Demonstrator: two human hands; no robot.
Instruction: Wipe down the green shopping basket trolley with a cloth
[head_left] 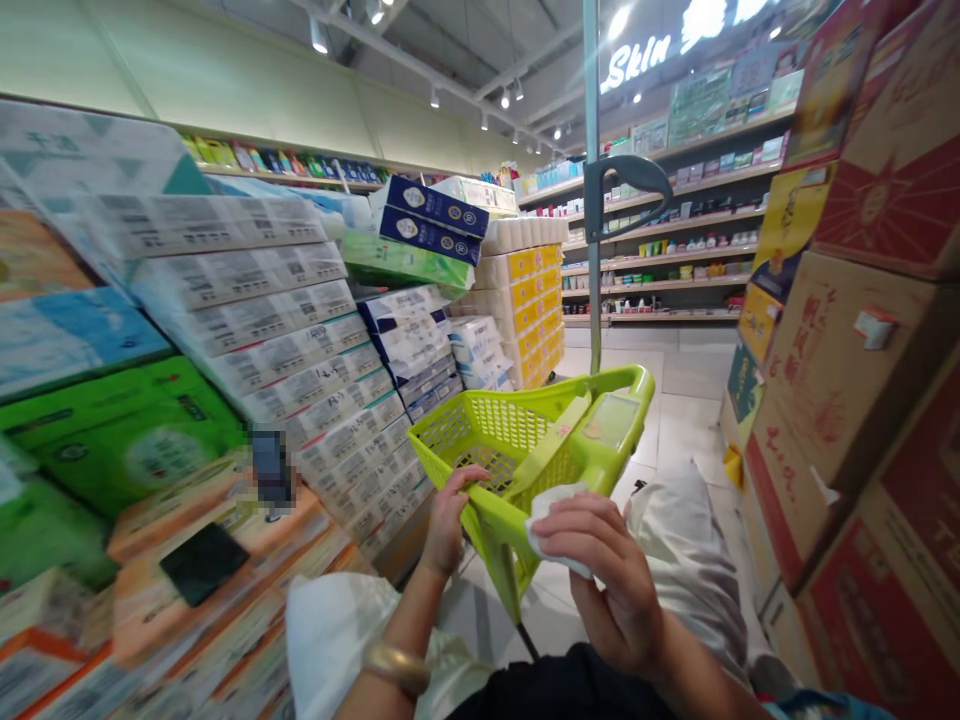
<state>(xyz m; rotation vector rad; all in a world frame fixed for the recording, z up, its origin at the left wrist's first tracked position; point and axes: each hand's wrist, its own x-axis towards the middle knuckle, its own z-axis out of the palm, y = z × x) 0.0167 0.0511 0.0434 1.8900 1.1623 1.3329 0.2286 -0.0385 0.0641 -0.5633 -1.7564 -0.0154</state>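
A lime-green shopping basket (pixel 525 420) on a pole stands in front of me in a shop aisle. My left hand (pixel 448 520) grips the basket's near rim with curled fingers; a gold bangle sits on that wrist. My right hand (pixel 607 575) presses a white cloth (pixel 551 510) against the basket's near corner, fingers closed around it. The basket looks empty inside.
Stacked tissue packs (pixel 300 340) fill the left side. A dark phone (pixel 204 562) lies on an orange pack near me. Red and brown cartons (pixel 862 380) tower on the right. Tiled floor (pixel 690 380) runs ahead to shelves (pixel 675 260) of small bottles.
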